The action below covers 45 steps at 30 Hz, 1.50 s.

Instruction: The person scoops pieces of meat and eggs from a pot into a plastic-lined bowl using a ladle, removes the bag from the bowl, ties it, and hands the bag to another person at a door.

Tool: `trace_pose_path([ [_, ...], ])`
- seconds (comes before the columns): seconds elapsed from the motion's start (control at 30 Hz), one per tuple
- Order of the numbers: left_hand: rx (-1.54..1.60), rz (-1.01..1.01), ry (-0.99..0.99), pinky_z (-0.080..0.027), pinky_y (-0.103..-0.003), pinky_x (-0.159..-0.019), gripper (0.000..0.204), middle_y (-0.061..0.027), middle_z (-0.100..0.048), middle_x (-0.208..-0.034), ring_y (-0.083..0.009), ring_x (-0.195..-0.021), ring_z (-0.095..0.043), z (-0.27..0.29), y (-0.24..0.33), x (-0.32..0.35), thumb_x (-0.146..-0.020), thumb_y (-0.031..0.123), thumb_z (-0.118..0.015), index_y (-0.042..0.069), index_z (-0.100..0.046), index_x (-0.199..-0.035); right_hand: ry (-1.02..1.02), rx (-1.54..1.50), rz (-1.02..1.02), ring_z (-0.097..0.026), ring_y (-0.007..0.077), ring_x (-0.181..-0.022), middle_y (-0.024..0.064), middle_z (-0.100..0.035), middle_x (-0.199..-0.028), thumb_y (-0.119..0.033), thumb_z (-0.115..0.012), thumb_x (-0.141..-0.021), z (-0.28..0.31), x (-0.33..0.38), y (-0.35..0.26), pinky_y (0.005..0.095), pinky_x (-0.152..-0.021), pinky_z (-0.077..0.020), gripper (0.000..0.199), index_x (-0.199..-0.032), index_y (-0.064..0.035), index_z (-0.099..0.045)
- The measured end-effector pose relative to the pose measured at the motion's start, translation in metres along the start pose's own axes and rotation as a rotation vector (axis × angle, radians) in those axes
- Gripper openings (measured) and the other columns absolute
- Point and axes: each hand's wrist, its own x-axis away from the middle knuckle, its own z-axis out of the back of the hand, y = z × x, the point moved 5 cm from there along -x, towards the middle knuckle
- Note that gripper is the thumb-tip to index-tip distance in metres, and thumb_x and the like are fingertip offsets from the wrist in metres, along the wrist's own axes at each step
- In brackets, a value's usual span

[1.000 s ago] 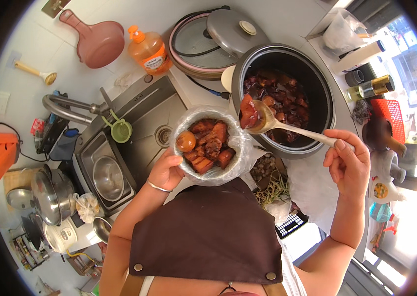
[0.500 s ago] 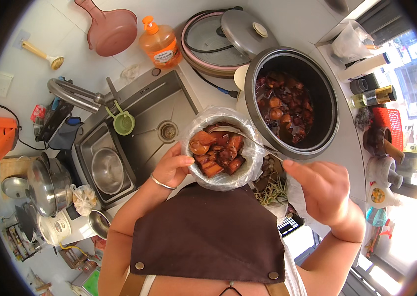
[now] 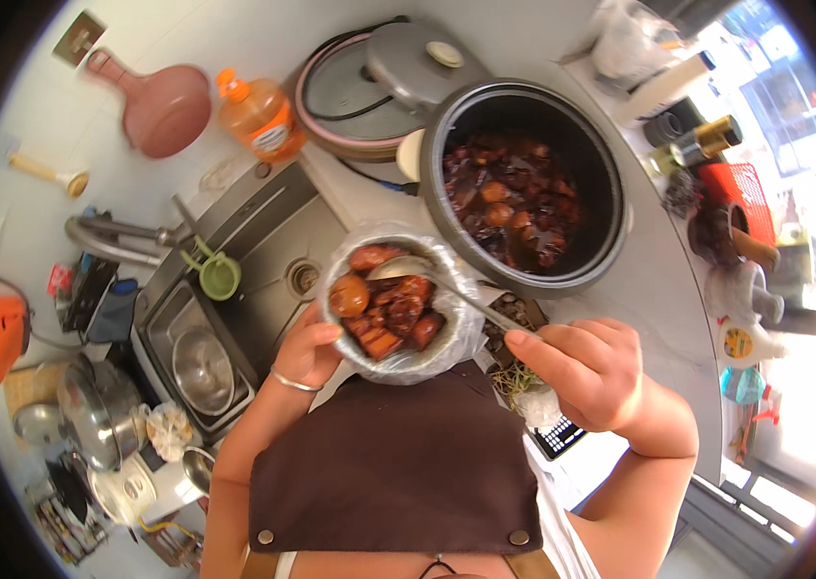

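Plastic-lined, one bowl (image 3: 466, 333) is just left and nearer than the one pot (image 3: 599, 198), rims close; counter (image 3: 666, 314) stretches right of the pot. Left hand (image 3: 309, 349) half-curls around the bowl; right hand (image 3: 589, 367) closes on one spoon (image 3: 442, 280), dipped beside one egg (image 3: 349, 295).

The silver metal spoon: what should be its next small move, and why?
Probably lift the spoon out of the round, plastic-lined bowl: held by the right hand over the glossy brown meat, it looks nearly empty, while the left hand supports the bowl.
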Motion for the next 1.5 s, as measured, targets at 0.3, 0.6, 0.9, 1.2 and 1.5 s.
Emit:
trace_pose_path([
  [0.3, 0.097, 0.048, -0.007, -0.036, -0.045, -0.11, 0.077, -0.0146, -0.048, -0.138, -0.0309, -0.128, -0.047, -0.006, -0.001, -0.005, -0.072, 0.018, -0.071, -0.001, -0.038, -0.14, 0.314, -0.943, -1.088, -0.049, 0.0066, -0.051, 0.0085, -0.065, -0.075, -0.002, -0.049, -0.098, 0.005, 0.057, 0.058, 0.019, -0.051, -0.0405, 0.023, -0.117, 0.0006, -0.061],
  [0.6, 0.087, 0.064, 0.039, -0.035, -0.046, -0.111, 0.08, -0.0164, -0.046, -0.14, -0.0328, -0.13, -0.045, 0.004, -0.009, -0.004, -0.072, 0.02, -0.071, -0.001, -0.036, -0.141, 0.51, -0.535, -1.051, -0.049, 0.0059, -0.051, 0.0061, -0.063, -0.071, -0.002, -0.052, -0.094, 0.034, 0.096, 0.095, 0.0194, -0.048, -0.0363, 0.02, -0.109, 0.0002, -0.066],
  [0.9, 0.071, 0.036, 0.113, -0.033, -0.047, -0.113, 0.081, -0.0188, -0.043, -0.142, -0.0343, -0.131, -0.043, 0.023, -0.009, 0.004, -0.072, 0.02, -0.07, -0.003, -0.035, -0.142, -0.126, 0.053, -0.648, -0.057, 0.0291, -0.061, 0.0084, -0.058, -0.07, 0.005, -0.062, -0.066, 0.038, 0.073, 0.096, 0.0362, -0.053, -0.046, 0.033, -0.095, -0.0071, -0.069],
  [1.2, 0.069, 0.038, 0.122, -0.034, -0.047, -0.112, 0.081, -0.0177, -0.044, -0.142, -0.0342, -0.13, -0.044, 0.019, -0.004, -0.004, -0.072, 0.02, -0.07, -0.002, -0.035, -0.141, -0.076, -0.05, -0.541, -0.058, 0.0323, -0.063, 0.0114, -0.059, -0.072, 0.01, -0.061, -0.064, -0.011, 0.053, 0.116, 0.0396, -0.055, -0.0471, 0.038, -0.098, -0.0061, -0.068],
  [1.5, 0.1, 0.026, 0.131, -0.034, -0.047, -0.112, 0.08, -0.018, -0.044, -0.141, -0.034, -0.13, -0.044, 0.027, -0.007, -0.004, -0.072, 0.018, -0.07, -0.002, -0.035, -0.142, 0.171, -0.156, -0.73, -0.066, 0.0281, -0.066, 0.0148, -0.066, -0.078, 0.009, -0.055, -0.077, 0.017, 0.043, 0.138, 0.0336, -0.06, -0.0531, 0.028, -0.099, -0.0023, -0.066],
])
